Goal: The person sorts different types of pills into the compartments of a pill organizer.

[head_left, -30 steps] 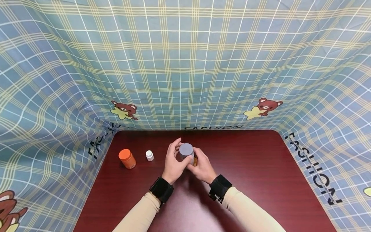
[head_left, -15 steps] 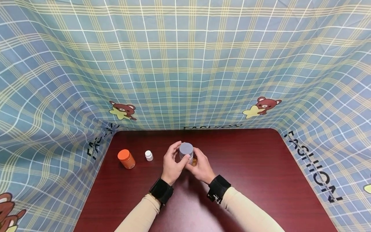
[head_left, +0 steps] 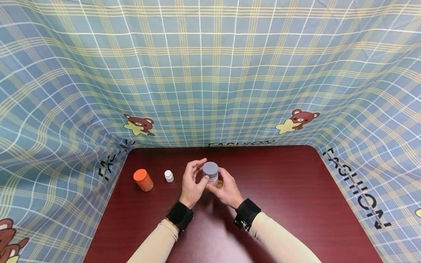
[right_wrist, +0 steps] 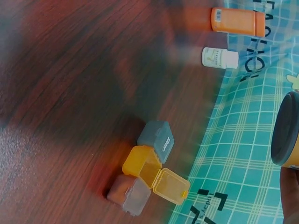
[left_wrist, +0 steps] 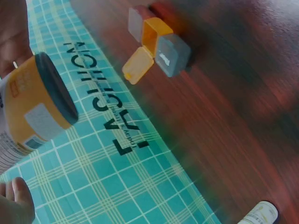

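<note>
A wide pill bottle with a dark grey top and a printed label is held upright above the table. My right hand grips its right side, thumb across the front. My left hand is half curled beside its left side, thumb near the label; in the left wrist view its fingertips stand apart from the bottle. Below lies a small pill box with a grey, a yellow and a reddish compartment. The yellow lid is swung up; the head view mostly hides this box.
On the left of the table stand an orange bottle and a small white bottle. A plaid cloth hangs around the back and sides. Both wrists wear black bands.
My left thumb has slid left off the front of the bottle, uncovering more of its label. The left hand has shifted slightly left; the right hand keeps its grip.
</note>
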### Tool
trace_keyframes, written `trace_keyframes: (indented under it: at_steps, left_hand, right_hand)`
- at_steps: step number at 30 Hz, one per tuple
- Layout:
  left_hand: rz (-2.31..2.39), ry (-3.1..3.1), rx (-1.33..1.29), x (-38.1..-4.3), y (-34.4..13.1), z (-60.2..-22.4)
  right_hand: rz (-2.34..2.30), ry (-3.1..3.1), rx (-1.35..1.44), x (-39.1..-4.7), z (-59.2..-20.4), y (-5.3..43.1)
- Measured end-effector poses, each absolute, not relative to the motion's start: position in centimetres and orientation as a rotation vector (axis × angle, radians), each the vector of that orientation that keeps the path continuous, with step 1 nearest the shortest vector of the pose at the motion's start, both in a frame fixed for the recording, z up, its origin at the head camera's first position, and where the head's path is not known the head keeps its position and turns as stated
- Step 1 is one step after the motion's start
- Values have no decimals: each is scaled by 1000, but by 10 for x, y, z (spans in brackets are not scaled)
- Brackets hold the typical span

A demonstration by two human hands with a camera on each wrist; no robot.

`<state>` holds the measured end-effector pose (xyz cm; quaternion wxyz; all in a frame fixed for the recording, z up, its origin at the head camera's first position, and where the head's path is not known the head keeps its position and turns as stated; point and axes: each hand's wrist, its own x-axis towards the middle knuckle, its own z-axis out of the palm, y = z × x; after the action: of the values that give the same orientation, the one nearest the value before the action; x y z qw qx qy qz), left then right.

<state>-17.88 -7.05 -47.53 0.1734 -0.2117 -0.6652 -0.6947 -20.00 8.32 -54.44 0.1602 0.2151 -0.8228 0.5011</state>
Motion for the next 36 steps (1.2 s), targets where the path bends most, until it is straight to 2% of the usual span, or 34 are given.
trace_keyframes:
  at_steps: [18, 24, 36]
  left_hand:
    - [-2096, -1809, -443, -178, -67, -480]
    - [-2096, -1713, -436, -191, -68, -488]
    - [-1956, -1783, -310, -202, -107, -481]
  right_hand:
    - [1475, -2341, 621, -196, -549, 75]
    - [1508, -2337, 632, -196, -549, 72]
    - [1605, -2321, 560, -190, -540, 78]
